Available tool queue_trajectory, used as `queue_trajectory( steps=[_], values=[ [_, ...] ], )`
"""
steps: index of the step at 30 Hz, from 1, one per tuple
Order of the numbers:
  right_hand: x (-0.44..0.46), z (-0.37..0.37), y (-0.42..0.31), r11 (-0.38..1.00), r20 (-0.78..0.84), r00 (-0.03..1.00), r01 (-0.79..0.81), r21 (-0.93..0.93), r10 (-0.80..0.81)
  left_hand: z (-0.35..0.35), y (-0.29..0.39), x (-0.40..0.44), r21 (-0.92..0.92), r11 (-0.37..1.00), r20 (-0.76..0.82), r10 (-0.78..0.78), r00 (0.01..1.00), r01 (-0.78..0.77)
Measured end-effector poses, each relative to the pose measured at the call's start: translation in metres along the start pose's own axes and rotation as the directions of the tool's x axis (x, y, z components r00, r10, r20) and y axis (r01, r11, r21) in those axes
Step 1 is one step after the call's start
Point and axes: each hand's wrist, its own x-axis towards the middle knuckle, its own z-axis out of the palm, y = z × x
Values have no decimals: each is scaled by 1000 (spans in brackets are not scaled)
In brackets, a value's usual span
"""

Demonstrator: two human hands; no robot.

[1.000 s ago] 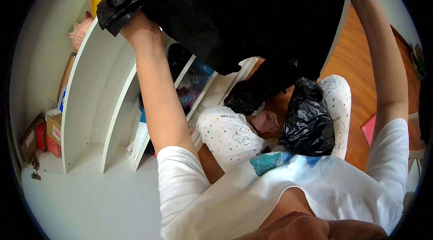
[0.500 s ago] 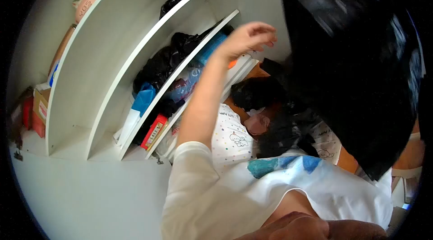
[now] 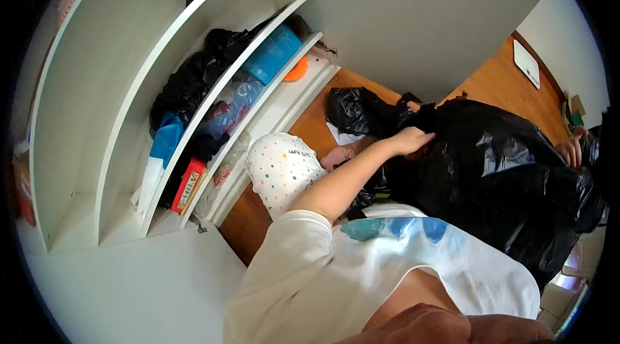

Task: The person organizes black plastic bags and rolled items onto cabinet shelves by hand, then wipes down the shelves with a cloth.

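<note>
A large black plastic bag (image 3: 510, 169) spreads over the person's lap and toward the right side. My left hand (image 3: 411, 142) is closed at its left edge, with the fingertips partly hidden against the dark plastic. On the bag's far right side my right hand (image 3: 571, 150) grips the plastic, fingers curled over it. A smaller crumpled black bag (image 3: 352, 110) lies on the floor beyond my left forearm, near a bare foot (image 3: 337, 158) and a knee in white dotted trousers (image 3: 284, 166).
White shelves (image 3: 145, 66) stand at the left, holding black bags (image 3: 187, 89), a blue box (image 3: 274, 53), a red box (image 3: 188, 184) and an orange round item (image 3: 296, 69). A white tray-like object (image 3: 526, 64) lies on the wooden floor (image 3: 487, 82) at the upper right.
The large bag has come down from being held up high and now lies across the lap. My left hand, open and empty half a second ago, has moved down to the bag's edge.
</note>
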Motion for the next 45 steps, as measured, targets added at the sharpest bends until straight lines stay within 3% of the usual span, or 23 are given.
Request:
queue_trajectory(
  steps=[2, 4, 6, 7, 10, 11, 15, 17, 18, 20, 21, 22, 24, 26, 29, 32, 34, 35, 38, 40, 41, 42, 45],
  values=[
    [-2, -10, 2, 1000, -22, 1000, -6, -10, 6, -3, 2, -2, -167, 922, 51, -345, 937, 349],
    [-6, -17, 5, 1000, -30, 999, -11, -13, 11, 11, -29, 18, -33, 953, 5, -301, 953, 301],
    [-5, -20, 8, 1000, -35, 999, -21, -15, 20, 23, -36, 25, -223, 923, -58, -335, 940, 315],
    [-8, -23, 10, 1000, -42, 999, -21, -17, 21, 22, -41, 33, -431, 834, 76, -347, 935, 345],
    [-8, -27, 16, 1000, -45, 999, -25, -11, 25, 19, -31, 34, -607, 744, 79, -295, 952, 281],
    [-8, -27, 19, 1000, -36, 999, -29, -8, 29, 13, -17, 25, -465, 811, 80, -361, 929, 355],
    [-4, -25, 27, 999, -30, 999, -40, 0, 40, -6, 9, 13, -396, 850, 115, -329, 937, 347],
    [-1, -21, 32, 999, -17, 999, -46, 10, 46, -8, 20, 7, -666, 719, -13, -280, 960, 200],
    [1, -19, 35, 999, -11, 999, -49, 15, 49, -11, 19, 7, -664, 720, -18, -282, 959, 199],
    [7, -13, 41, 998, 5, 998, -56, 32, 56, -22, 17, 10, -920, 389, -49, -244, 968, 52],
    [10, -7, 45, 997, 18, 998, -58, 41, 57, -33, 20, 8, -944, 331, -74, -267, 961, 19],
    [13, -1, 50, 997, 35, 998, -60, 46, 59, -46, 17, 9, -920, 381, -202, -258, 945, -93],
    [17, 15, 61, 995, 73, 995, -71, 64, 67, -79, 28, 3, -892, 301, -388, -129, 913, -336],
    [22, 33, 80, 993, 132, 987, -101, 62, 92, -117, 44, -15, -850, 303, -487, -138, 863, -431],
    [21, 58, 123, 984, 248, 953, -175, -24, 176, -158, 81, -59, -643, 403, -728, -59, 683, -651],
    [4, 64, 169, 928, 479, 821, -153, -341, 311, -197, 87, -89, -402, 480, -841, 143, 522, -779],
    [-15, 56, 187, 898, 607, 704, -100, -429, 368, -210, 88, -101, -328, 522, -860, 180, 478, -787],
    [-30, 55, 184, 863, 487, 713, -406, -301, 505, -209, 93, -106, -217, 595, -874, 234, 426, -774],
    [24, 11, 232, 880, 398, 786, -448, -161, 473, -199, 99, -107, 86, 771, -876, 360, 321, -631],
    [19, 56, 199, 957, 244, 926, -269, -111, 289, -182, 102, -100, 216, 781, -842, 453, 293, -587],
    [-10, 98, 146, 974, 267, 937, -212, -78, 225, -176, 97, -91, 336, 780, -830, 510, 226, -528],
    [-41, 143, 92, 988, 286, 945, -150, -46, 157, -170, 95, -90, 435, 814, -796, 548, 258, -385],
    [-100, 229, -1, 1000, 611, 791, 17, -5, -11, -141, 102, -76, 636, 751, -699, 658, 278, -179]
  ],
)
